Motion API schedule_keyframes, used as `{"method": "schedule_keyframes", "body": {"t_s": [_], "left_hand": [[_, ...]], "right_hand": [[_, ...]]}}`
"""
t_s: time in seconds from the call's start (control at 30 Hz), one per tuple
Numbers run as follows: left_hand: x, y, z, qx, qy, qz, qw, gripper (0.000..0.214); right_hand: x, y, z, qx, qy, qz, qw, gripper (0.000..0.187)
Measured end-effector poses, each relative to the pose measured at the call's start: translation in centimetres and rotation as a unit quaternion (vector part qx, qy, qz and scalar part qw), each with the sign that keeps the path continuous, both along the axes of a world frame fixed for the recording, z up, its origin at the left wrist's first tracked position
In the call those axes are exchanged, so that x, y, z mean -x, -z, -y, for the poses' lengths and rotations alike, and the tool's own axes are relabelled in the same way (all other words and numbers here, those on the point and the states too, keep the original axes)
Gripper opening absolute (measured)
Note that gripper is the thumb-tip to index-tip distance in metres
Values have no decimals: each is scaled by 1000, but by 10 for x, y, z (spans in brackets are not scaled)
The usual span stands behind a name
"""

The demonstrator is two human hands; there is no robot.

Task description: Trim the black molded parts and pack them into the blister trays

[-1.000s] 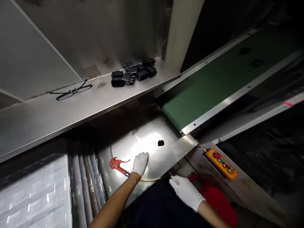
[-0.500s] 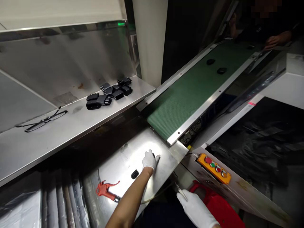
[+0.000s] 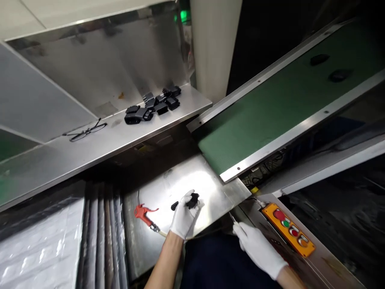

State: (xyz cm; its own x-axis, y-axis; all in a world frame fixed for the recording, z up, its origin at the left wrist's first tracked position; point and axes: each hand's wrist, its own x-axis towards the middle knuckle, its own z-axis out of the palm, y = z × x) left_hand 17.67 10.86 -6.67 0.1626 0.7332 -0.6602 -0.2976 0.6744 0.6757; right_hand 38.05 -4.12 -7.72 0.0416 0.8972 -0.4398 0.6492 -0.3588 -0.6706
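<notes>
In the head view, my left hand (image 3: 184,216), in a white glove, has its fingers curled round a small black plastic part (image 3: 193,200) just over the metal table. A second black plastic part (image 3: 174,206) lies on the table just left of that hand, partly hidden by it. My right hand (image 3: 258,247), also gloved in white, is closed round a slim knife-like tool (image 3: 232,218). Its thin metal tip points up and left, and the handle is mostly hidden in the fingers. The hands are apart, the right one beyond the table's right edge.
A red air blow gun (image 3: 144,213) with a hose lies on the metal table (image 3: 150,249). Behind, a steel shelf (image 3: 117,140) carries black plastic parts (image 3: 153,105) and eyeglasses (image 3: 88,131). A green conveyor (image 3: 255,124) bears two dark parts. At right sits an orange button box (image 3: 288,228).
My left hand has taken hold of the black part and drawn it back, turning it upward. My right hand still holds the tool. The view has swung, and the co-worker is no longer in sight.
</notes>
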Motion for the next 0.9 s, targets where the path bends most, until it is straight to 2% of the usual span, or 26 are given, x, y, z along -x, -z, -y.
{"method": "schedule_keyframes", "body": {"t_s": [0.1,0.17,0.23,0.33,0.47,0.57,0.67,0.9], "left_hand": [[19,-46,31,35,-69,72,994,31],[27,-73,45,56,-109,124,985,32],[33,-94,53,66,-127,154,978,33],[47,-113,59,49,-136,118,982,38],[72,-121,66,6,-129,66,989,43],[92,-119,70,-8,-118,78,990,43],[109,-116,69,-5,-114,110,987,40],[130,-114,63,-1,-84,116,990,45]], "right_hand": [[7,-15,-18,52,21,-88,995,42],[16,-22,-29,94,11,-131,987,41],[29,-26,-38,114,-16,-158,981,42],[51,-31,-48,125,-57,-184,973,43],[83,-36,-57,127,-77,-190,971,39],[104,-40,-61,98,-95,-185,973,38],[121,-45,-63,98,-98,-171,975,42],[145,-48,-61,96,-76,-164,979,39]]}}
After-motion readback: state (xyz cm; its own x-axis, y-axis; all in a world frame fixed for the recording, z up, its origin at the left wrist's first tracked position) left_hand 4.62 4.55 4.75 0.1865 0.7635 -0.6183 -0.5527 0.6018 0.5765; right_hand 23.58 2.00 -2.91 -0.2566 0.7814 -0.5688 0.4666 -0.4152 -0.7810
